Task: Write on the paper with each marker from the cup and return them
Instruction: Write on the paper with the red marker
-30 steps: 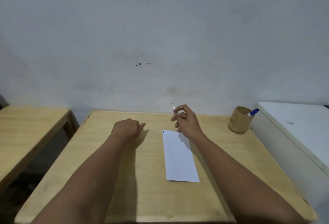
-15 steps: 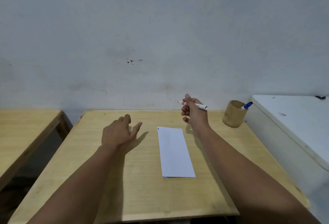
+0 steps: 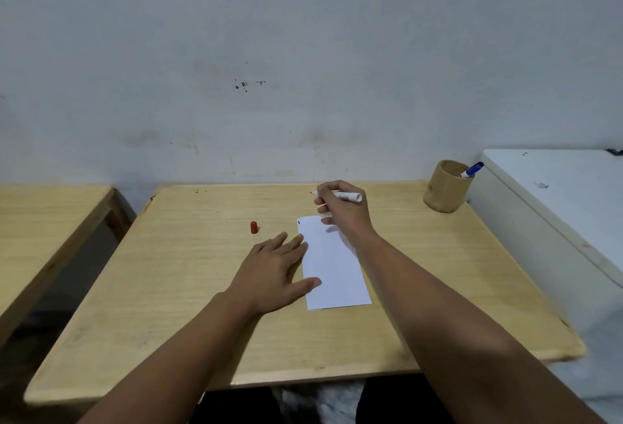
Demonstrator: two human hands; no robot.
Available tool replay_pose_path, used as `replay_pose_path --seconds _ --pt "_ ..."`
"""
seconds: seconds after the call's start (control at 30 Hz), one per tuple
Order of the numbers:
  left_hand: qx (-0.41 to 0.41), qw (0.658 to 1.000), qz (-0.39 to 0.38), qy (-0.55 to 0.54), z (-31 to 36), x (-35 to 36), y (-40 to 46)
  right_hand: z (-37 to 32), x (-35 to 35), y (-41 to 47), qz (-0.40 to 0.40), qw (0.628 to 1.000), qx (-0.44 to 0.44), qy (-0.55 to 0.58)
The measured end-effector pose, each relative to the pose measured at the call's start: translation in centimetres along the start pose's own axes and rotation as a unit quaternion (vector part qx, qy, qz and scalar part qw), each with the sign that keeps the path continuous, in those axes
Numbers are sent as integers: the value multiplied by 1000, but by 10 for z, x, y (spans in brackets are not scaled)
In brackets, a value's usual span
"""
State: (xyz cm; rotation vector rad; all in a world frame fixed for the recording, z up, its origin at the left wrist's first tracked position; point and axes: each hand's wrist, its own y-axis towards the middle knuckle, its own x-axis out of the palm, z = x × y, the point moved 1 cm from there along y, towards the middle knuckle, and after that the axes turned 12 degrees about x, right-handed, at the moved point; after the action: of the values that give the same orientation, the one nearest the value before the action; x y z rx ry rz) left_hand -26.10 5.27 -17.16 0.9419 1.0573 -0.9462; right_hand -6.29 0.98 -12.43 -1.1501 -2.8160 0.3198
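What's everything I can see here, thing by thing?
Table: one, light wood, centre.
Paper: one, white, mid-table, small blue mark at its far left corner.
Red cap: one, standing on the table left of the paper.
Cup: one, tan, far right corner of the table.
Blue marker: one, capped, in the cup.
Second table: one, light wood, left.
White cabinet: one, right.
Wall: grey-white, behind.
Left hand: flat, thumb on the paper's left edge.
Right hand: grip on an uncapped white marker above the paper's far end.

We have single head view only: camera high above near edge of table, facing forward and down. Wall fills upper half of frame, both forearms enter from bottom, close.
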Motion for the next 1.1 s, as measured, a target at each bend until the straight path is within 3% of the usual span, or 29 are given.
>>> replay_pose_path --seconds 0.47,1.1 --pt "-16 1000 23 -8 -1 4 -3 44 19 15 18 999 12 -43" --pt "-16 999 33 -23 -4 6 -2 49 21 21 22 988 -18 -150"
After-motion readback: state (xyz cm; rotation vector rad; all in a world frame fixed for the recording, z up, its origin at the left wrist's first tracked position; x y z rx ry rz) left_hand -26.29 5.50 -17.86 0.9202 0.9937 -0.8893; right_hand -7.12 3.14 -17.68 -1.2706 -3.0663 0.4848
